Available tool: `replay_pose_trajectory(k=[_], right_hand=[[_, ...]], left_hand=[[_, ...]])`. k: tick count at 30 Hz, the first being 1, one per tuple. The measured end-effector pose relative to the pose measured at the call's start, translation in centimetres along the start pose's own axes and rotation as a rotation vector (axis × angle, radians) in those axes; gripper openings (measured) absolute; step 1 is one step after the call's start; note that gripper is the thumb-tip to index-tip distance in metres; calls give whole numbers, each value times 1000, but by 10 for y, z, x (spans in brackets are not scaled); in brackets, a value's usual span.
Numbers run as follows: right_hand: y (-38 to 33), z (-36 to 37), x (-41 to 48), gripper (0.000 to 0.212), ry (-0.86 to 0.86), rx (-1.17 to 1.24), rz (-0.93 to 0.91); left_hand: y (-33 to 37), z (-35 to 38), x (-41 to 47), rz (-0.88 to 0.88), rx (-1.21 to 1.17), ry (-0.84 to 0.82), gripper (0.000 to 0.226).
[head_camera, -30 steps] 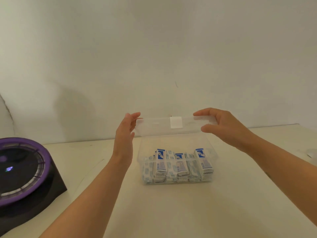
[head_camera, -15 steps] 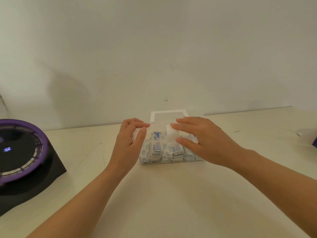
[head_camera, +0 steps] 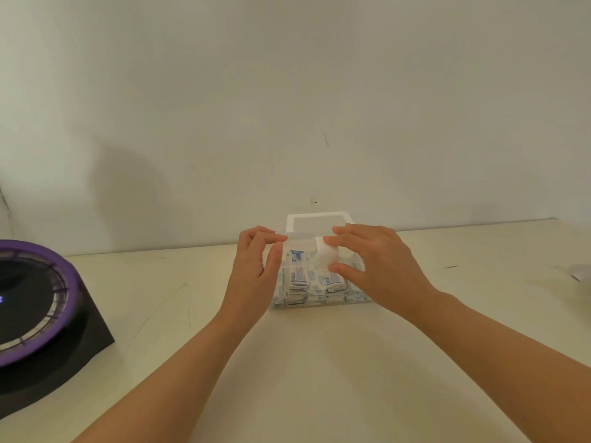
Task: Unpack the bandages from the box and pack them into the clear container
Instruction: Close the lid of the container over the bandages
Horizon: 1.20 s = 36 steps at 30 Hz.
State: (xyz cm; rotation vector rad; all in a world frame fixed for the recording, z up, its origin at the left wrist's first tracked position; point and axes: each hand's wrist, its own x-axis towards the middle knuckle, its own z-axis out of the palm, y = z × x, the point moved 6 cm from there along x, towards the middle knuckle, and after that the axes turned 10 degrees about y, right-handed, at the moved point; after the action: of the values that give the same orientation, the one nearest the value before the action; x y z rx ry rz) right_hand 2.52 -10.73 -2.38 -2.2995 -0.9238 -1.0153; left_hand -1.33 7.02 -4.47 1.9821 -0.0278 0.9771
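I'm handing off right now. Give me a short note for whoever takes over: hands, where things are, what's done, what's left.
Left hand: on the left end of the clear container, fingers curled over the lid edge.
Right hand: on the lid, fingers around its white latch.
Bandages: packed in rows inside the container, lid down over them.
White box: behind the container, by the wall; contents not visible.
Done: packing, apparently.
Left: press the latch shut; whether it has clicked is unclear.

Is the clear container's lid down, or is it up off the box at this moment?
Down. The lid lies over the bandages, with the left hand and right hand on it. Whether the white latch has clicked cannot be told.
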Motion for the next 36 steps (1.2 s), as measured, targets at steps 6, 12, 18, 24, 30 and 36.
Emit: replay_pose_trajectory(k=[6,12,18,24,30,36], right_hand=[[37,34,30,40,-35,-37,73],[55,51,40,39,-18,-65,94],[58,30,28,56,-59,-86,91],[101,-64,-39,35,30,-269,307],[171,-196,-110,33,162,-583,617],[234,-218,-176,73,-119,-724,962]], left_hand=[[-17,36,45,23,130,38,18],[-28,55,65,16,282,120,25],[17,56,51,79,437,214,26],[99,116,1,282,333,-1,24],[147,213,-79,276,311,-478,24],[163,263,-128,241,321,-714,28]])
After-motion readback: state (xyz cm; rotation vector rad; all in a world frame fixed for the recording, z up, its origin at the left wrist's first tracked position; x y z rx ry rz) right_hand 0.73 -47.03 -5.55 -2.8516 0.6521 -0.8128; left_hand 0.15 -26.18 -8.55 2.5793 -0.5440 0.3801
